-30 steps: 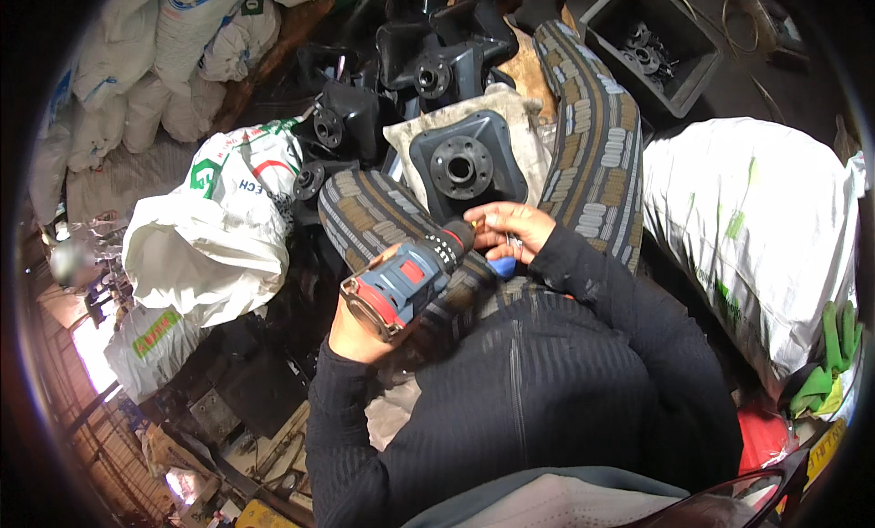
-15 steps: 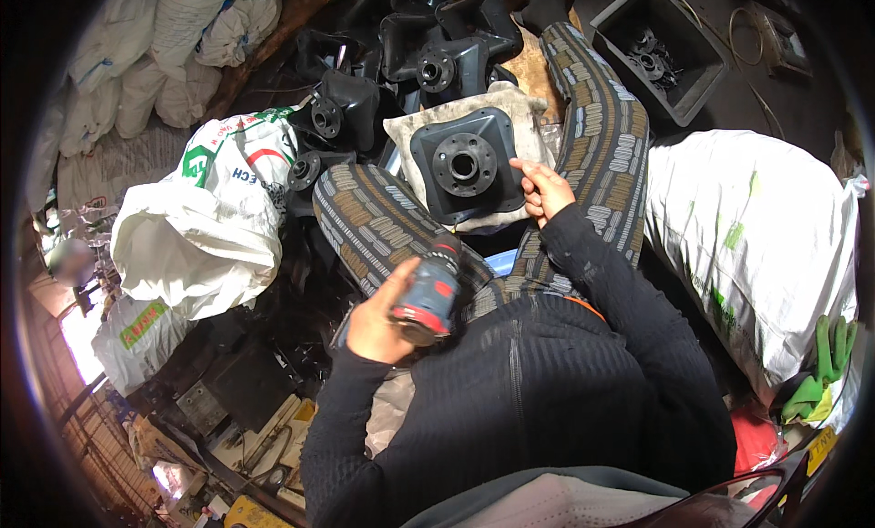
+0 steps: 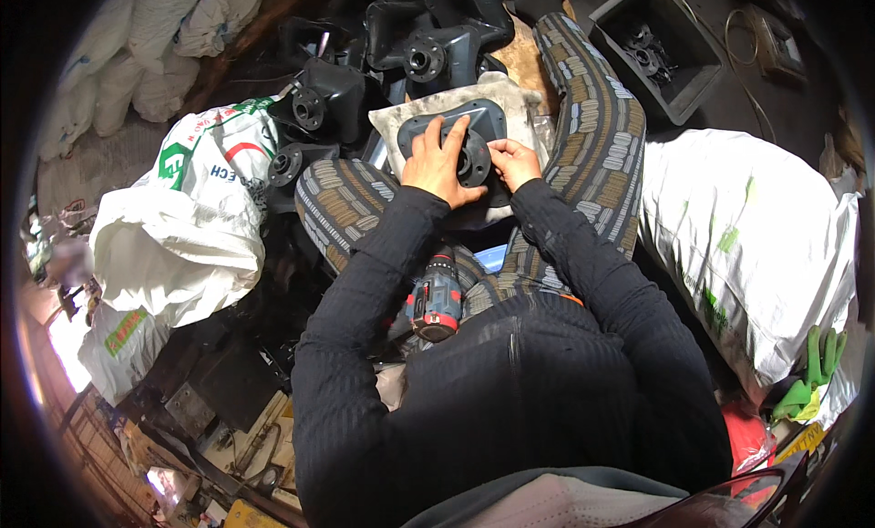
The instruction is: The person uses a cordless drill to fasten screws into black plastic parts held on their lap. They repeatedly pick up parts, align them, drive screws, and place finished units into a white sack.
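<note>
A black moulded part, with a squarish rim and a round flanged hub, rests on a pale cloth pad between my legs. My left hand grips the round flange from its left side, fingers up over the part and thumb at the hub's lower edge. At the flange's right edge, my right hand is closed in a pinch; whatever is between the fingertips is too small or hidden to tell. Below my left forearm, a grey and red cordless drill lies in my lap, out of both hands.
Similar black parts are heaped beyond my knees. A grey bin with small dark metal pieces stands far right. White sacks flank me, another sack on the left. Green gloves lie at the right edge.
My left hand has let go of the drill, which now lies in my lap, and has moved up onto the black part. My right hand has shifted slightly left against the flange.
</note>
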Motion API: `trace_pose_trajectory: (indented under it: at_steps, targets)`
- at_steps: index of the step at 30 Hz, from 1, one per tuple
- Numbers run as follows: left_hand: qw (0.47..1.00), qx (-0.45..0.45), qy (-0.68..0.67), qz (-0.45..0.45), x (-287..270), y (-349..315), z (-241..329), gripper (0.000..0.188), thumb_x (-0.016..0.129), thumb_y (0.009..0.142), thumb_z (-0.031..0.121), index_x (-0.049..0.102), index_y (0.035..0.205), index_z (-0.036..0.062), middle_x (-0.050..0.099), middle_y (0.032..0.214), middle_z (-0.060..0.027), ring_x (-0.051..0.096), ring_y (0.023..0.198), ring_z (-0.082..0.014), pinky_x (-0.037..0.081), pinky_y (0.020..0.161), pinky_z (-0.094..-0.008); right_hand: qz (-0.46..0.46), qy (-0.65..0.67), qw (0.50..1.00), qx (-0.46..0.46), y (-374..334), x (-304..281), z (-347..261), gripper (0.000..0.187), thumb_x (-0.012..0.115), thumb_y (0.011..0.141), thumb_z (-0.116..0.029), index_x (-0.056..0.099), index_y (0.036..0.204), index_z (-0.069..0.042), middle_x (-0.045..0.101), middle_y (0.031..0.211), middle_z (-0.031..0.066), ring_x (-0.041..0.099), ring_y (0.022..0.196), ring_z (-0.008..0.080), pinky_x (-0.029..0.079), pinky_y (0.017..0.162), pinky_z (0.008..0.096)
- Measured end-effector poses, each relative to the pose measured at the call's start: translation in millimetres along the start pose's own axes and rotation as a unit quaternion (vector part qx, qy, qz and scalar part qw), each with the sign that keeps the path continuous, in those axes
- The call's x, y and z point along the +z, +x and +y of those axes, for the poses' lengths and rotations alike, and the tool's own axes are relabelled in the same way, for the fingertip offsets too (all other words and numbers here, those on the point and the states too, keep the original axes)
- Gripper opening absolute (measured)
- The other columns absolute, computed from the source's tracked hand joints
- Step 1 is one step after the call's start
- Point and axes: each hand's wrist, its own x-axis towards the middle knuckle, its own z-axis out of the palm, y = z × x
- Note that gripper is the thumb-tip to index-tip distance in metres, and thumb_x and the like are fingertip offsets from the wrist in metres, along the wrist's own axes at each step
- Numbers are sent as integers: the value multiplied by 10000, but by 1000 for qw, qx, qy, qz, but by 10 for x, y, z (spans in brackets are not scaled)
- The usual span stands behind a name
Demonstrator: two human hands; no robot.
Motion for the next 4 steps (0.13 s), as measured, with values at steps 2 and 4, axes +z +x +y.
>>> trace_pose_trajectory:
  at_steps: [2, 4]
  targets:
    - [999, 28, -30, -17, 114, 50, -113, 1146, 863, 542, 406, 244, 1482, 190, 315, 1442, -221, 376, 1282, -422, 423, 997, -479, 12, -12, 1000, 11, 40, 7, 15, 136, 691, 854, -121, 671, 945, -22, 594, 705, -33, 465, 566, 35, 360, 512, 185]
    - [997, 58, -23, -47, 164, 30, -248, 1149, 854, 552, 414, 225, 1489, 201, 311, 1452, -201, 367, 1289, -420, 417, 1002, -483, 7, -30, 1000, 6, 29, 5, 25, 133, 690, 865, -134, 669, 968, -53, 616, 708, -50, 465, 536, 17, 345, 496, 161]
